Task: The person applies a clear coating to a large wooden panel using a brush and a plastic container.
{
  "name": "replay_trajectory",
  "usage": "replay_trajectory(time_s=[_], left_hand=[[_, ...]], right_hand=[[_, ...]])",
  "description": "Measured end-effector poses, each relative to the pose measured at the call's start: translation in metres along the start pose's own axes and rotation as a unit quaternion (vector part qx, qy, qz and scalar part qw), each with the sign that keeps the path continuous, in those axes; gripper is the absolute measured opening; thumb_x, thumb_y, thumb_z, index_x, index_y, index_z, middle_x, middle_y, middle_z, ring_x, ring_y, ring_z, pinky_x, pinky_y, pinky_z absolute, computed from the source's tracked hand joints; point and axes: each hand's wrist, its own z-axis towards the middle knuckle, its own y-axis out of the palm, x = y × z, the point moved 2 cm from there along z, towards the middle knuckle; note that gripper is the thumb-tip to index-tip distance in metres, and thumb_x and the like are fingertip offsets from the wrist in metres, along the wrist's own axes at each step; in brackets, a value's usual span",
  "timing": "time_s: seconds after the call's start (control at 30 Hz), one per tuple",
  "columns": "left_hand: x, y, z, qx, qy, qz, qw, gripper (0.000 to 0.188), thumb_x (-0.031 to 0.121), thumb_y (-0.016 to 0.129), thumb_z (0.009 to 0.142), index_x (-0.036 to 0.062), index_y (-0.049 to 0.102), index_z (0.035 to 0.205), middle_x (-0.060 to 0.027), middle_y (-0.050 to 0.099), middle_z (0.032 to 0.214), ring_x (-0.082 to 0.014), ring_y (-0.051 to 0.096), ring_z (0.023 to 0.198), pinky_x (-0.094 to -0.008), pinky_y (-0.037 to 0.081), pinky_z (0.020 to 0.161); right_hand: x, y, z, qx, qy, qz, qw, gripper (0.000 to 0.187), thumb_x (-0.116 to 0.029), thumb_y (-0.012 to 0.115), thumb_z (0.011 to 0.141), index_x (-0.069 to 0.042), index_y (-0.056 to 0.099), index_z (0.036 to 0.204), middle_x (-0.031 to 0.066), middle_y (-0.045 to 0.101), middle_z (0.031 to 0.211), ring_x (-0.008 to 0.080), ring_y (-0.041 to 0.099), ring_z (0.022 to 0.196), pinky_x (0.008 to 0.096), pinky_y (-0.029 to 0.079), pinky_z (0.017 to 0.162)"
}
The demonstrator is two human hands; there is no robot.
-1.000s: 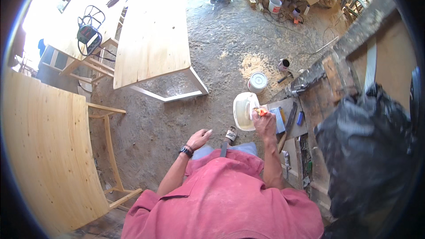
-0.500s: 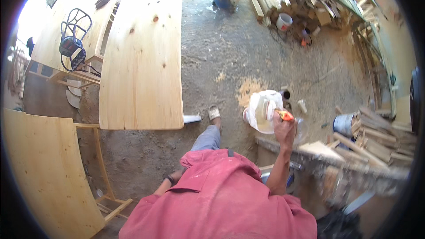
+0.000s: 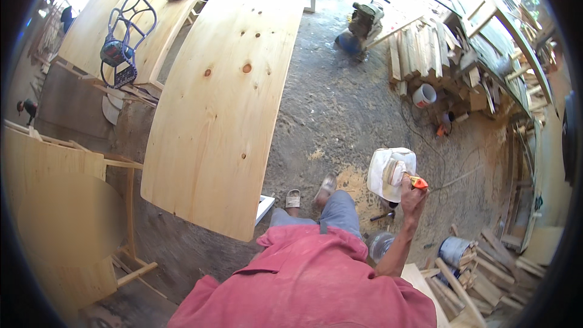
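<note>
From here I cannot tell the left hand's state; it is out of view. Right of centre, the right hand [image 3: 413,199] is closed on a white tub [image 3: 379,169] and an orange-handled tool [image 3: 419,183], perhaps a brush. I judge this as carrying; the next move calls for keeping the tub level. Beyond, upper left, lies a pine tabletop [image 3: 225,103].
</note>
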Motion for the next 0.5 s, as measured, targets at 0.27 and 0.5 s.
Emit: replay_trajectory(time_s=[0.27, 0.5], left_hand=[[0.041, 0.071, 0.047, 0.039, -0.012, -0.066, 0.997, 0.04, 0.036, 0.06, 0.094, 0.0072, 0.063, 0.122, -0.0097, 0.068, 0.118, -0.0204, 0.065, 0.1, -0.0362, 0.052, 0.085], [0.213, 0.072, 0.094, 0.329, 0.008, 0.262, 0.907, 0.054, 0.053, 0.066, 0.084, -0.0001, 0.071, 0.081, -0.0171, 0.07, 0.076, -0.0212, 0.069, 0.071, -0.0347, 0.053, 0.066]], right_hand=[[-0.019, 0.047, 0.169, -0.109, -0.069, 0.049, 0.99, 0.023, -0.019, 0.061, 0.089, 0.003, 0.066, 0.096, 0.024, 0.065, 0.074, 0.0368, 0.07, 0.077, 0.0415, 0.051, 0.061], [-0.052, 0.071, 0.294, -0.188, -0.178, 0.119, 0.958, 0.018, -0.013, 0.061, 0.087, -0.001, 0.068, 0.099, 0.0239, 0.065, 0.079, 0.0375, 0.069, 0.078, 0.0414, 0.051, 0.064]])
